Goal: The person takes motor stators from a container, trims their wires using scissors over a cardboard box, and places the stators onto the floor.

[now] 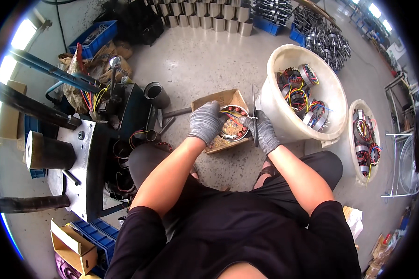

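Note:
My left hand point(206, 122), in a grey knit glove, is closed on the left rim of a motor stator point(233, 138). The stator is a ring with red and copper windings and coloured wires, held over an open cardboard box point(209, 99). My right hand point(265, 132), also gloved, is closed around a long thin dark metal tool point(253, 98) standing roughly upright in the picture. The tool lies against the stator's right edge, where right fingertips also touch. Its exact kind cannot be made out. Brown bits lie in the box beneath the ring.
At my right stand a large white tub point(284, 125) and a second white tub point(352, 153), both holding wired stators. A press-like machine point(91, 162) stands close on the left, beside a dark metal cylinder point(157, 95). Metal sleeves point(219, 24) are stacked along the far side.

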Demonstrator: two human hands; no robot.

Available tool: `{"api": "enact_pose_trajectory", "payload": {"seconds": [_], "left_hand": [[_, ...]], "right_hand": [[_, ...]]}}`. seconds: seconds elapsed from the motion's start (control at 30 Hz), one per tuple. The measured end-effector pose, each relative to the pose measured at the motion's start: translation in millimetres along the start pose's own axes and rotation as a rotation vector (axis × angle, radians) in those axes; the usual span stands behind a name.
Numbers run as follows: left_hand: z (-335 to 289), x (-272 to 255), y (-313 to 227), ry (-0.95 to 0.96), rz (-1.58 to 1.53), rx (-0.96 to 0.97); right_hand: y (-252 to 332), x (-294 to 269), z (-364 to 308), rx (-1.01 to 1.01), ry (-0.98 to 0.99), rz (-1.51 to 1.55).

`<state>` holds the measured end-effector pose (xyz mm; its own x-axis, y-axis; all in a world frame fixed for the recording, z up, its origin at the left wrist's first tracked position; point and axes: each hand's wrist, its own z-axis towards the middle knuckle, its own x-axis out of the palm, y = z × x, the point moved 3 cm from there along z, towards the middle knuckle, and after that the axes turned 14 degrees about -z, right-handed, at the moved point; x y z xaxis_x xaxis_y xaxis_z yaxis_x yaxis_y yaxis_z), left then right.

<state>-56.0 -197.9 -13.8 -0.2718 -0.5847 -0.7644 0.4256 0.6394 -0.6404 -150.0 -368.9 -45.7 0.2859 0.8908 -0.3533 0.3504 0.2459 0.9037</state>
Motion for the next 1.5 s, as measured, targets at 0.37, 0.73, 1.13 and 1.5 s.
{"api": "enact_pose_trajectory", "payload": {"seconds": [0.37,0.73,1.13,1.5], "left_hand": [[-10.1,-11.0,-7.9,-0.223,0.04,0.406],[-3.0,4.5,35.5,-0.262,-1.289,-0.507],[-3.9,-46.3,5.8,0.29,-1.111,-0.228],[-14.4,-13.5,16.7,0.155,-0.996,-0.268]], "right_hand": [[-13.1,10.6,-4.2,0.354,0.186,0.37],[-6.0,11.7,-14.7,0.403,0.207,0.569],[-74.3,15.5,36.9,0.318,0.218,0.455],[-49.9,14.2,5.0,0.397,0.239,0.441]]}}
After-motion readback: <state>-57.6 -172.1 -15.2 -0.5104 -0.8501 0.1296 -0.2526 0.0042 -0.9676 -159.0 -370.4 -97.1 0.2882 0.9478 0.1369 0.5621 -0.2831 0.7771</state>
